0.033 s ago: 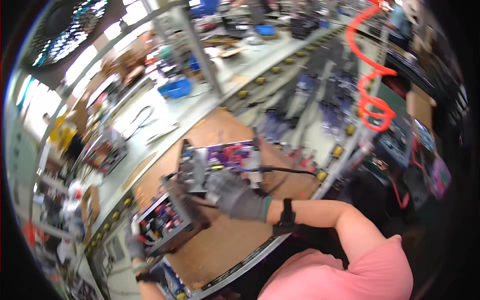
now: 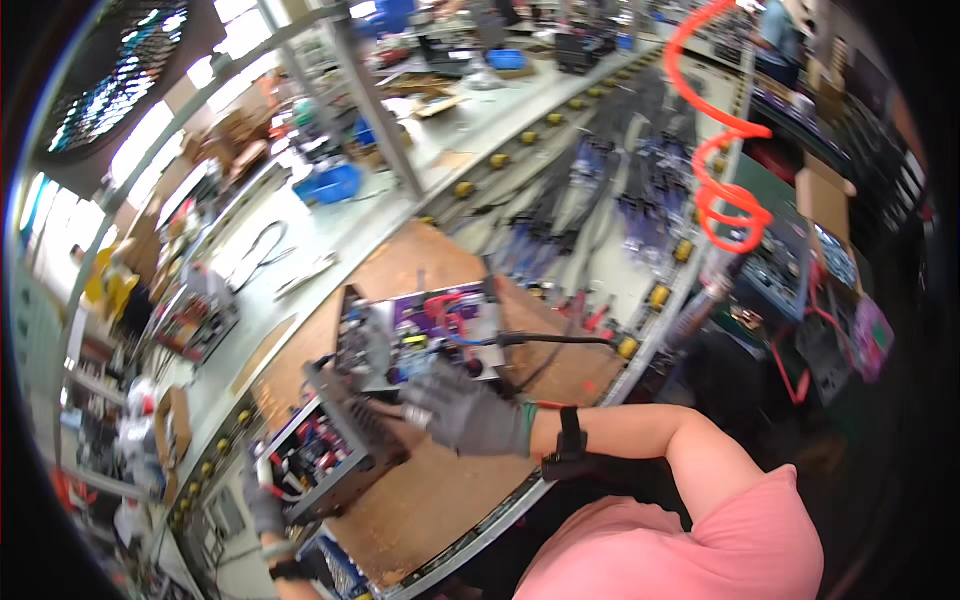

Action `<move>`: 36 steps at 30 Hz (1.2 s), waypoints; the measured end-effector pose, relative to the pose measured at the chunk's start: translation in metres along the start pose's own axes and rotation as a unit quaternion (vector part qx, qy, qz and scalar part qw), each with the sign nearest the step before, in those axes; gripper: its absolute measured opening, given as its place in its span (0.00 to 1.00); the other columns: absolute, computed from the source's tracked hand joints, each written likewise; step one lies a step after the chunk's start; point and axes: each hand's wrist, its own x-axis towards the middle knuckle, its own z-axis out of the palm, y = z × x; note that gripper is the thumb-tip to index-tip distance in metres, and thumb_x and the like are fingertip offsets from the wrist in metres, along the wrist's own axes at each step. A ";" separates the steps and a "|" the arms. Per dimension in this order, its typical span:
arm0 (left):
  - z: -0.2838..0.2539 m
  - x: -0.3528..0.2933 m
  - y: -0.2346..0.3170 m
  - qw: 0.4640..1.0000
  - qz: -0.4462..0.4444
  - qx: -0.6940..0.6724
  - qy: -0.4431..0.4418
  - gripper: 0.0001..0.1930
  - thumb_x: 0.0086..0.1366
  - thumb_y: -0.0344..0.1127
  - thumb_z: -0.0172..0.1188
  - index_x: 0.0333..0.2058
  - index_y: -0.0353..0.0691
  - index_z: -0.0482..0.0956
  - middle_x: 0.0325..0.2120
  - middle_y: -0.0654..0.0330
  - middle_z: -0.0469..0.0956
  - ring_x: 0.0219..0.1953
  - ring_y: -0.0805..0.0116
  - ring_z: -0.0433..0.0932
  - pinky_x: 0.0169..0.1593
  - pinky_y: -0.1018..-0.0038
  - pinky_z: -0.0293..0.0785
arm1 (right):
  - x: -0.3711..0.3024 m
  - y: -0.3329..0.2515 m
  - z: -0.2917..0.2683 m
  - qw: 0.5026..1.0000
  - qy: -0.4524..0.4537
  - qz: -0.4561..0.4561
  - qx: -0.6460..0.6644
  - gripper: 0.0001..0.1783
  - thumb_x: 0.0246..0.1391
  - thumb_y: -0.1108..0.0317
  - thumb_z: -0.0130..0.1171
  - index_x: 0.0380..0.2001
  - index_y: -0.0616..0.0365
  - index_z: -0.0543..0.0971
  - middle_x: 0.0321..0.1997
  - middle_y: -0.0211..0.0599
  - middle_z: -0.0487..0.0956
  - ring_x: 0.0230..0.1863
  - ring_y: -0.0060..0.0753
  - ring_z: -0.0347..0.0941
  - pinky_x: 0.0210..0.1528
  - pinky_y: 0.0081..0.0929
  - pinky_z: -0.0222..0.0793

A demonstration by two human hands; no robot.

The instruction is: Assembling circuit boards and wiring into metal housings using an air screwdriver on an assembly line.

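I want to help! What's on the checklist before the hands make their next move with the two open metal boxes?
1. Gloves on: ok. The left hand and right hand both wear grey gloves.
2. Left hand's grip firm: cannot tell. It is at the left side of the near box, but the fingers are blurred.
3. Right hand clear of the far box: not ok. Its fingers are right by that box's near edge.
4. Black cable away from the far box: not ok. It reaches the box's right side.
5. Orange coiled hose away from both boxes: ok. It hangs off to the right.
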 end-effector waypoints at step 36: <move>-0.125 -0.093 -0.060 0.982 -0.050 0.099 0.150 0.22 0.66 0.26 0.55 0.59 0.33 0.68 0.45 0.57 0.77 0.38 0.70 0.76 0.41 0.73 0.74 | -0.078 0.139 -0.056 0.846 -0.403 0.340 -0.078 0.20 0.52 0.53 0.61 0.34 0.62 0.79 0.34 0.56 0.82 0.35 0.53 0.81 0.36 0.43 0.76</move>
